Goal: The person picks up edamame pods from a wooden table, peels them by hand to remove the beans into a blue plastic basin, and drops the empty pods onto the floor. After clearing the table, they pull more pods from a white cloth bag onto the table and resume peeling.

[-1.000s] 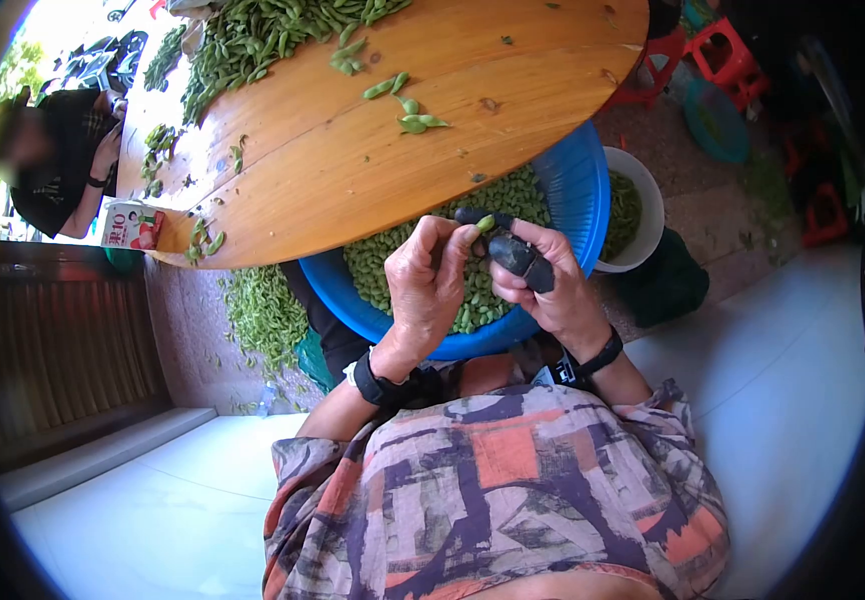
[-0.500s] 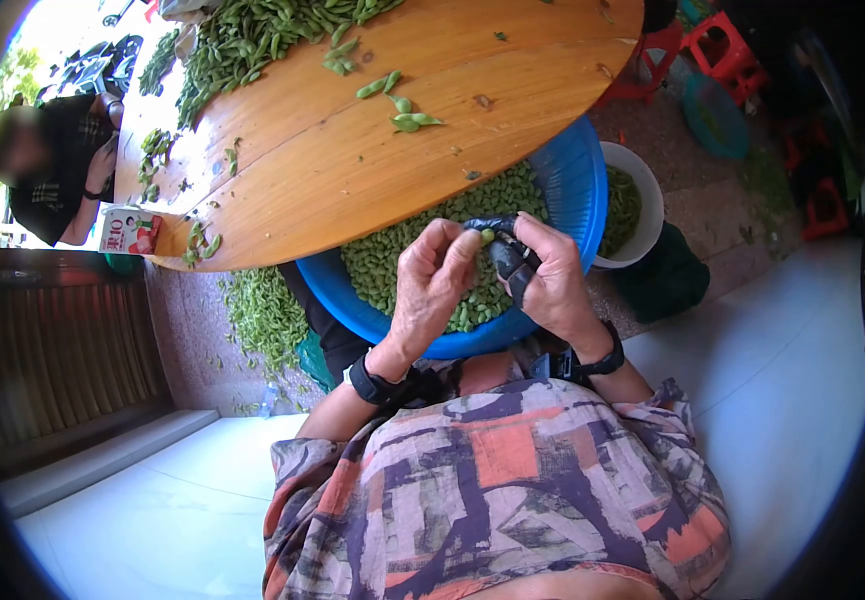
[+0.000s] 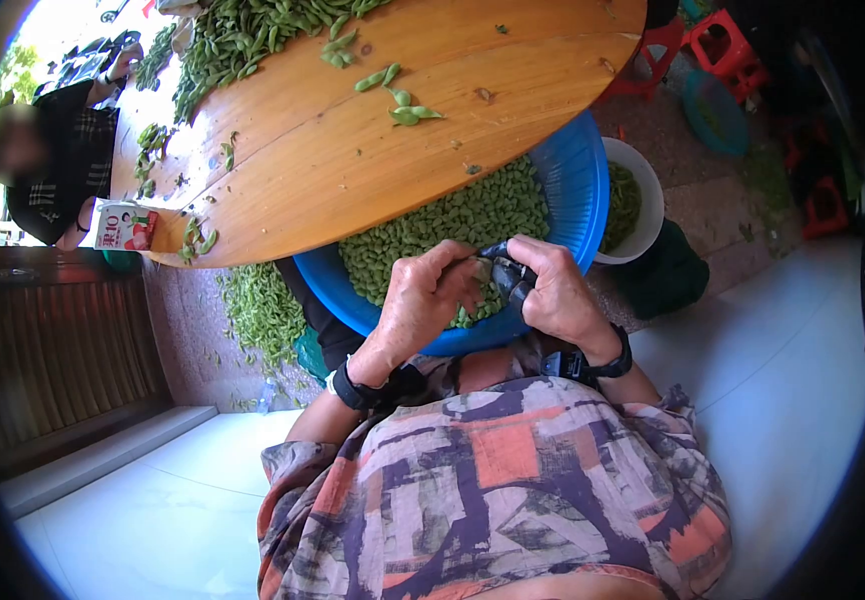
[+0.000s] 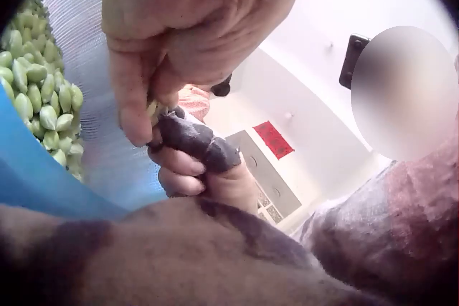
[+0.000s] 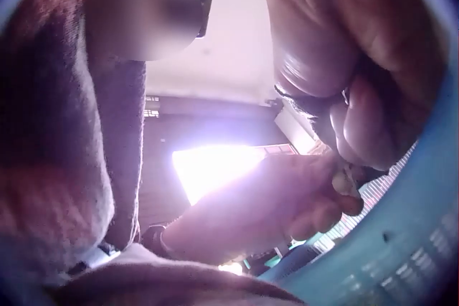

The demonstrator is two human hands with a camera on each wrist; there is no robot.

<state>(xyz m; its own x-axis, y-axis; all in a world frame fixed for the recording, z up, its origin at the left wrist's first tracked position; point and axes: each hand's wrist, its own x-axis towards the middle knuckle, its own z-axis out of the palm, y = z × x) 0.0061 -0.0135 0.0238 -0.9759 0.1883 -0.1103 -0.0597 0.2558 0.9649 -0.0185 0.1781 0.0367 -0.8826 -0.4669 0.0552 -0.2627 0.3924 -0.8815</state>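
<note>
In the head view my left hand (image 3: pixel 418 305) and right hand (image 3: pixel 565 295) meet over a blue tub (image 3: pixel 578 190) of shelled green beans (image 3: pixel 433 225). My left thumb and fingers pinch a small pale green bean pod (image 4: pixel 153 110), seen in the left wrist view and mostly hidden by the fingertips. Black coverings (image 4: pixel 185 134) wrap the thumb and forefinger of my right hand, whose curled fingers grip the pod's other end. Also in the right wrist view, a pale bit of the pod (image 5: pixel 346 181) shows where the fingertips come together.
A wooden table (image 3: pixel 353 170) overhangs the tub, with heaped pods (image 3: pixel 243 45) and a few loose pods (image 3: pixel 408 112). A white bucket (image 3: pixel 650 215) stands right of the tub. Empty-looking husks (image 3: pixel 258 310) lie on the floor at left. Another person (image 3: pixel 58 170) sits across the table.
My hands have moved slightly down, and my left wrist has turned so its fingers hide more of the pod. The right fingers have curled in closer. The other person's arm has shifted.
</note>
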